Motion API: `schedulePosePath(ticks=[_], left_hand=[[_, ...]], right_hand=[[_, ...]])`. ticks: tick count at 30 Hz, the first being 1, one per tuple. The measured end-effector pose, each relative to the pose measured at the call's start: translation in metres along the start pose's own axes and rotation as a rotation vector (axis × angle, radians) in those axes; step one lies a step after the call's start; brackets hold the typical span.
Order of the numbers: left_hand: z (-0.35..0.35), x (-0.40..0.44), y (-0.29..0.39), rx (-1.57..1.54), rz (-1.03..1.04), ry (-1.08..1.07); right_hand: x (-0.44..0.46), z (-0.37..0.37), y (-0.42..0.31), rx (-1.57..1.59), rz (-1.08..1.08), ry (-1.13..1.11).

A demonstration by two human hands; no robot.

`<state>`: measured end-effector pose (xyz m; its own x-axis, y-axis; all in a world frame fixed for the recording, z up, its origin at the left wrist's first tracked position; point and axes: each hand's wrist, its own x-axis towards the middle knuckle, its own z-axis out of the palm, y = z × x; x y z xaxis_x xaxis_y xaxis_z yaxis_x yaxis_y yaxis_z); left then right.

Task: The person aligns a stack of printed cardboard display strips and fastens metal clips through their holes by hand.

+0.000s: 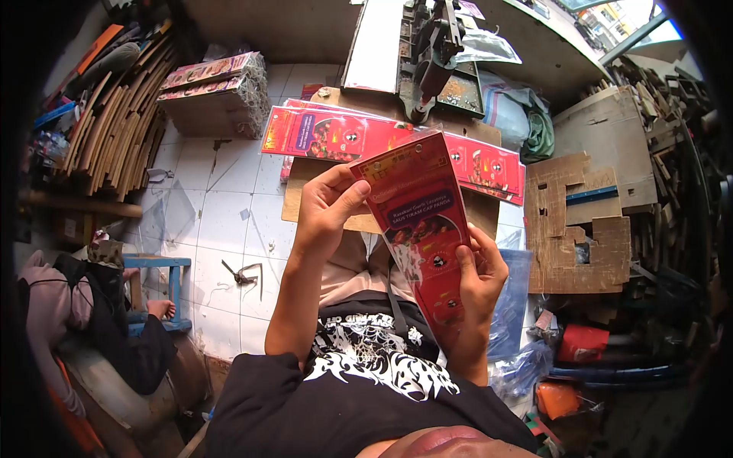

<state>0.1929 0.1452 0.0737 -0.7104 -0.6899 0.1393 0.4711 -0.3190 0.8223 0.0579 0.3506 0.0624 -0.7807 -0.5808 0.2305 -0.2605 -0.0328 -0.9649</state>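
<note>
A long, glossy red printed panel [416,206] is held upright at a slant in front of my chest, its food pictures and lettering facing me. My left hand [324,214] pinches its upper left edge, thumb on the front. Lower down, my right hand [482,271] grips the right edge, thumb on the face and fingers behind. Beyond the hands, more red printed panels [305,136] lie in an overlapping pile across a brown board [305,202]. Their middle is partly hidden by the held panel.
A dark metal machine [435,69] stands behind the pile. Bundled printed panels [210,76] sit at back left. Hex keys [248,276] lie on white floor tiles. Another person's hand [160,308] rests by a blue wooden frame [175,282]. Cut-out board [580,229] and clear plastic [510,298] are at right.
</note>
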Motion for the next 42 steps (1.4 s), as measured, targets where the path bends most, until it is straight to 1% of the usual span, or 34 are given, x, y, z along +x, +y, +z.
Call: schedulePosePath(ticks=[4, 11, 14, 16, 21, 26, 32, 35, 37, 42], left_hand=[[0.004, -0.005, 0.003, 0.008, 0.016, 0.031], [-0.001, -0.004, -0.001, 0.018, 0.013, 0.060], [-0.003, -0.002, -0.002, 0.006, -0.016, 0.083], [-0.007, 0.000, -0.005, 0.060, -0.034, 0.105], [-0.018, 0.006, -0.014, 0.035, -0.069, 0.173], [-0.032, 0.008, -0.020, 0.039, -0.046, 0.217], [-0.044, 0.011, -0.023, 0.021, -0.082, 0.222], [-0.045, 0.012, -0.025, 0.100, -0.059, 0.224], [-0.045, 0.013, -0.026, 0.135, -0.054, 0.202], [-0.045, 0.017, -0.031, 0.138, -0.105, 0.227]], right_hand=[[-0.006, -0.001, -0.002, -0.038, -0.033, 0.016], [-0.006, 0.005, -0.002, -0.029, -0.023, 0.022], [-0.003, 0.009, 0.004, -0.056, 0.009, 0.004], [-0.001, 0.013, 0.009, -0.070, 0.033, 0.006], [0.007, 0.025, 0.016, -0.067, 0.101, -0.030], [0.011, 0.034, 0.027, -0.048, 0.118, -0.056], [0.016, 0.043, 0.032, -0.080, 0.162, -0.076], [0.016, 0.045, 0.037, -0.076, 0.190, -0.076], [0.017, 0.046, 0.041, -0.061, 0.184, -0.035], [0.020, 0.041, 0.044, -0.077, 0.224, -0.027]])
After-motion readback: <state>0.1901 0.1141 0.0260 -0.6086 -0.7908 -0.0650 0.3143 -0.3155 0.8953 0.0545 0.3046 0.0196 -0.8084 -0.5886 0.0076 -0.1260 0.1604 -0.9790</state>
